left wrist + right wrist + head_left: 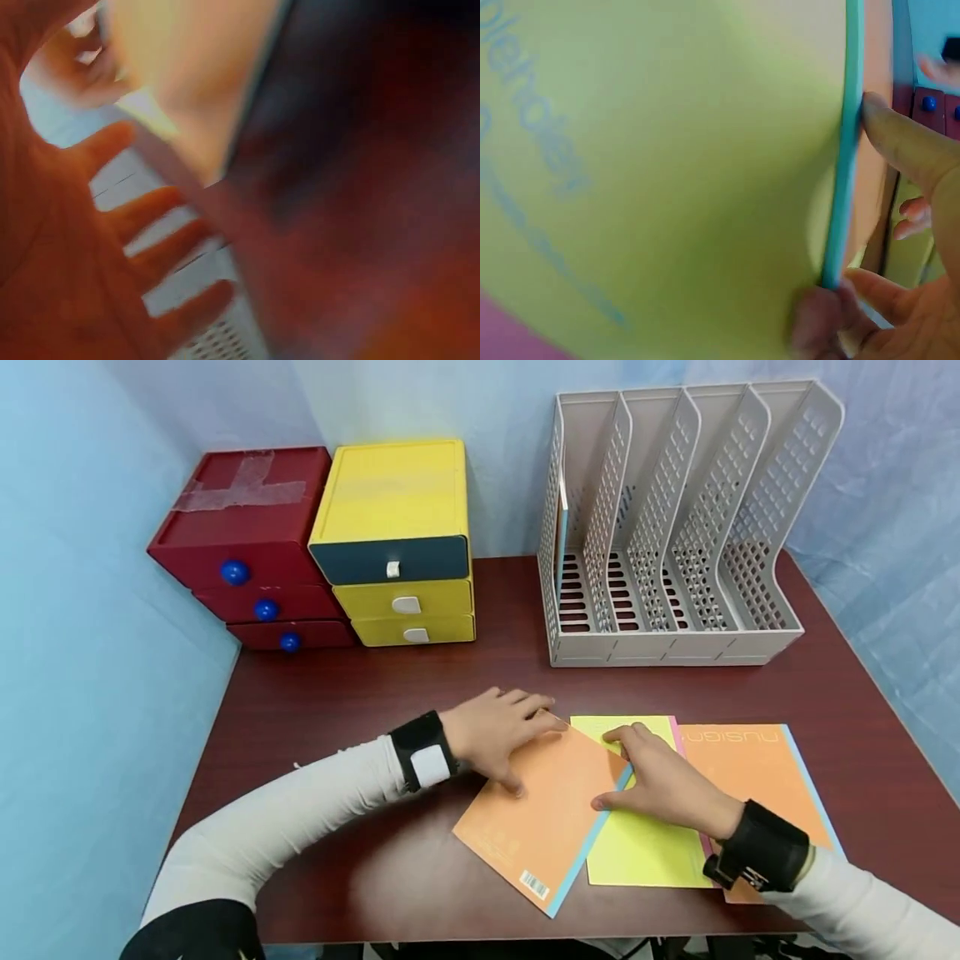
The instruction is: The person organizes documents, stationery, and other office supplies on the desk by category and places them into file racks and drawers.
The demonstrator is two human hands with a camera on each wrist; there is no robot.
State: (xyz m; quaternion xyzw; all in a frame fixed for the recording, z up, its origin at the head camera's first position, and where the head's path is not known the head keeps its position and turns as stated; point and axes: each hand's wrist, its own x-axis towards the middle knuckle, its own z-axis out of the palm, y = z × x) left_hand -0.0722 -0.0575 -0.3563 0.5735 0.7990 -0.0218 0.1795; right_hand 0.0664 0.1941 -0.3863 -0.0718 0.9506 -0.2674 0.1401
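Note:
An orange notebook (pixel 551 810) with a light blue spine and a barcode lies tilted at the middle front of the table. My right hand (pixel 667 781) pinches its spine, thumb on one side and fingers on the other, as the right wrist view shows at the spine (pixel 844 165). At its upper left edge, my left hand (pixel 502 731) is spread with fingers extended; whether it touches the cover I cannot tell. A yellow notebook (pixel 637 856) with a pink spine lies partly under the orange one. Right of it, a second orange notebook (pixel 750 756) is partly hidden by my right arm.
A grey file rack (pixel 675 647) with upright dividers stands at the back right, a thin item (pixel 562 539) in its leftmost slot. Dark red drawers (pixel 247 552) with blue knobs and yellow drawers (pixel 397 497) stand at the back left.

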